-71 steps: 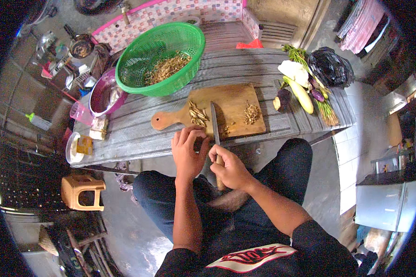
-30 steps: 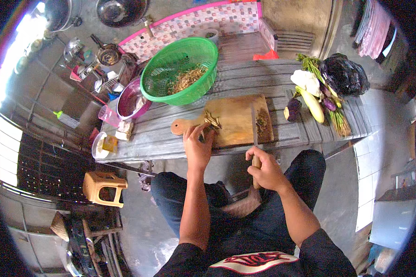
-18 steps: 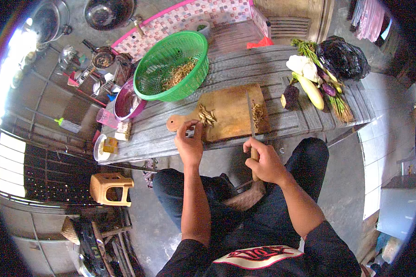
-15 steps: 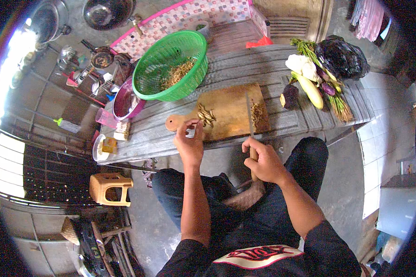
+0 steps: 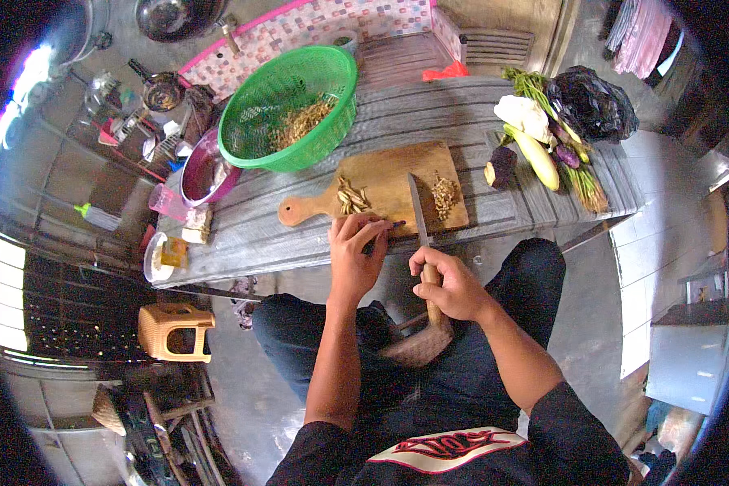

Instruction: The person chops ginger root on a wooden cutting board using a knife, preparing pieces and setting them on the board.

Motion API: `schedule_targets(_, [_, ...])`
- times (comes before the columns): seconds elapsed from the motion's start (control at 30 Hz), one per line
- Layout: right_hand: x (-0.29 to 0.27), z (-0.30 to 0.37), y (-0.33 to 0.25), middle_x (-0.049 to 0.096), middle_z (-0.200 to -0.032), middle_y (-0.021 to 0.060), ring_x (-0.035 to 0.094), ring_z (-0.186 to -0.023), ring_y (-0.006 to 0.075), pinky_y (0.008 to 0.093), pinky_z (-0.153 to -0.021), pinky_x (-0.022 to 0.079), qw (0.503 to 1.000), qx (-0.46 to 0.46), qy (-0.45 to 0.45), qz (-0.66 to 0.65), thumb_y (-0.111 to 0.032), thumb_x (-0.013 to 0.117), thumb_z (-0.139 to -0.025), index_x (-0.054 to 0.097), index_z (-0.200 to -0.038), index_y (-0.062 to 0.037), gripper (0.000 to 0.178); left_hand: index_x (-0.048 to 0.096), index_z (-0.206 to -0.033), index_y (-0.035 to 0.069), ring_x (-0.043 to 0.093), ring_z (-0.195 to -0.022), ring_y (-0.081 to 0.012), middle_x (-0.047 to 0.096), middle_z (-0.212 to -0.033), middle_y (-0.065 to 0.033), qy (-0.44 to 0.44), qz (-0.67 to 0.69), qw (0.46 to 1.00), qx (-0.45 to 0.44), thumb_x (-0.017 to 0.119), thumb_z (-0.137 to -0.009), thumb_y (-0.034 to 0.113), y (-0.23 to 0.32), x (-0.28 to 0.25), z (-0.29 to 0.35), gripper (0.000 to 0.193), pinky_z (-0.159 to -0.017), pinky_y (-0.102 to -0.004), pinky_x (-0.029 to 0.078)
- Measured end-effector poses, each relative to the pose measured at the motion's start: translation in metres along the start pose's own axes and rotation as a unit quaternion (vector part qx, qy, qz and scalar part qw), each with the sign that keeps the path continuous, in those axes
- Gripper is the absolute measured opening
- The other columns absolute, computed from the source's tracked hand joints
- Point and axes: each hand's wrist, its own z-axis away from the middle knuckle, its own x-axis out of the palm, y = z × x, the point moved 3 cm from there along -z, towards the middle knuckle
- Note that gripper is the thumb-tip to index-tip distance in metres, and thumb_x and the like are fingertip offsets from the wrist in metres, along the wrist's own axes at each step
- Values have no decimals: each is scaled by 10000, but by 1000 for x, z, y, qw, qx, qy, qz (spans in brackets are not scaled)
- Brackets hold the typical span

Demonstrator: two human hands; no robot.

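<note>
Both hands have drawn closer: the left hand (image 5: 355, 257) pinches a thin stalk (image 5: 383, 229) at the cutting board (image 5: 389, 182) edge, the right hand (image 5: 448, 283) grips the knife (image 5: 418, 212).

head cam: worn, fisheye | faces steeply down | table (image 5: 478, 121) at mid-distance, lap nearer | single view
</note>
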Motion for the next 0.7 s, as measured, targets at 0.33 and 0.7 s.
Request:
schedule_targets(0.33, [12,-13,4,500,-835,16,477,-757,101,300,-693,437,997,55,-44,-15,-90,709,-840,553,-1010,-69,232,758,-1077,149,603,-1031,-293,689,-1106,-31,32,-10,999,8,787,-809,68,-5,3,6,281,-884,-439,464])
schedule_targets(0.7, [20,-32,-18,476,-825,34,478,-773,131,331,-712,439,996,84,-26,9,-58,643,-820,519,-979,-56,202,737,-1101,181,583,-1072,-278,647,-1156,-10,23,-38,999,3,780,-797,175,-3,3,8,308,-873,-442,447])
